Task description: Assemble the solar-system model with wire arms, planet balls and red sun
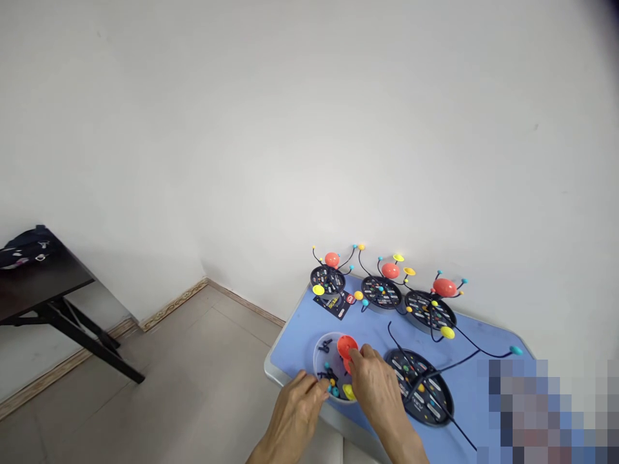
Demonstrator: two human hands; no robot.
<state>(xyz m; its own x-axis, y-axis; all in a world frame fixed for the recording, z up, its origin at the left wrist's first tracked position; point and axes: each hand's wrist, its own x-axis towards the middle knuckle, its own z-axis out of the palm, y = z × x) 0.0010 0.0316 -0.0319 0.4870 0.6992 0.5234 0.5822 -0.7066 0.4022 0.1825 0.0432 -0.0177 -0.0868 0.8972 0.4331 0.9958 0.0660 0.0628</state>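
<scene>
A round translucent bowl (316, 357) stands near the front left corner of the blue table. In it lie orange-red half-ball shells (346, 345), small black connectors (325, 346), a yellow cap (349, 391) and small blue balls (335, 391). My left hand (297, 403) is at the bowl's near left rim, thumb and fingers pinched together beside the small pieces; what they hold is hidden. Over the bowl's right side, my right hand (374, 380) has its fingers closed on an orange-red shell. Right of it sits a black disc base (438, 409) with curved black rods (452, 366), one tipped with a teal cap (516, 350).
Along the wall stand three solar-system models, on a left base (327, 280), a middle base (382, 294) and a right base (430, 310), their arms spreading outward. A printed card (338, 306) lies by them. Far left is a dark table (43, 283) with a bag (26, 248).
</scene>
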